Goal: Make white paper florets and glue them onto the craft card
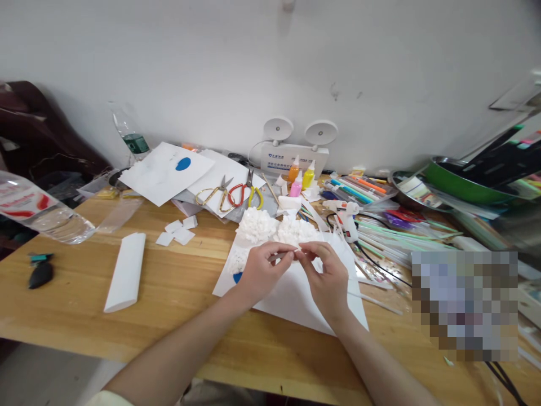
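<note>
Over a white paper sheet (296,304), both hands meet with their fingertips close together. My left hand (264,270) is closed in a pinch on a thin, stick-like thing (276,256), mostly hidden by the fingers. The thumb and forefinger of my right hand (325,276) pinch at its end, where a tiny white bit (297,249) shows; I cannot make out exactly what it is. Just behind the fingers, fluffy clusters of crumpled white paper (256,225) sit on the sheet. A blue spot (237,277) on the sheet peeks out beside my left wrist.
Small white paper squares (183,235) and a folded white paper strip (125,272) lie left. Gold scissors (215,194), pliers (250,189) and paint bottles (296,183) are behind. A corded glue gun (347,220), straws (393,242) and markers (357,189) crowd the right.
</note>
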Demonstrator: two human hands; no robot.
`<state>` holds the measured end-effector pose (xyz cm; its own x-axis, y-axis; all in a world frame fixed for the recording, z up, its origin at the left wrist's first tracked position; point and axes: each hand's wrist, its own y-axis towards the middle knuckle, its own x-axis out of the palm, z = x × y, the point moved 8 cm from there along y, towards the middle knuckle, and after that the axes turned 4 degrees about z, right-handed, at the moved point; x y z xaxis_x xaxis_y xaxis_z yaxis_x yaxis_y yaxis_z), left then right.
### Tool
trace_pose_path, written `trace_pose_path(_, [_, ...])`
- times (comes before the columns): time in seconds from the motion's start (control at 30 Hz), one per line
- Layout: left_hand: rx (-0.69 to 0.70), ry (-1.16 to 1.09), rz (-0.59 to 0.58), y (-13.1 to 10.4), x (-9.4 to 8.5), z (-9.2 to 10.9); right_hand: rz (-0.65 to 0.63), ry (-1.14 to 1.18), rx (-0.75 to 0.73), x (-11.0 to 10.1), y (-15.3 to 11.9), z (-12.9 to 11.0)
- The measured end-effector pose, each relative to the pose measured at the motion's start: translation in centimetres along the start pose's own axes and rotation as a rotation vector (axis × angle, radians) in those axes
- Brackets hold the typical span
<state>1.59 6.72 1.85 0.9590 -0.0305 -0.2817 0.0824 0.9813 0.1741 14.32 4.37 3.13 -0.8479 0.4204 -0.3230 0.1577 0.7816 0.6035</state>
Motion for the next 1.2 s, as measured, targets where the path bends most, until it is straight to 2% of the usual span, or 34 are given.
trace_pose_path(0.2, [0.042,-0.027,-0.102,0.0,0.8,0.4,0.063,-0.103,-0.234,-0.6,-0.2,-1.3])
trace_pose_path(0.27, [0.030,-0.050,-0.109,0.1,0.8,0.2,0.051,-0.112,-0.235,-0.7,0.0,-1.3])
trace_pose_path(0.37, [0.007,-0.041,-0.096,0.3,0.6,-0.1,-0.029,-0.042,-0.086,-0.3,0.4,-0.3])
trace_pose_path(0.53, [0.021,0.010,-0.068,0.5,0.2,-0.2,-0.236,0.215,0.208,1.7,0.0,1.7])
trace_pose_path(0.63, [0.029,0.023,-0.054,0.5,0.1,-0.1,-0.286,0.328,0.291,2.5,-0.4,2.3])
trace_pose_path(0.77, [0.028,0.034,-0.004,0.5,-0.1,-0.1,-0.277,0.382,0.338,2.7,-0.6,2.6])
trace_pose_path(0.97, [0.005,0.026,-0.002,0.4,0.0,-0.2,-0.250,0.322,0.300,2.4,-0.5,2.5])
trace_pose_path(1.2, [-0.003,-0.012,0.004,0.2,-0.1,-0.1,-0.104,0.083,0.067,0.6,0.0,0.6])
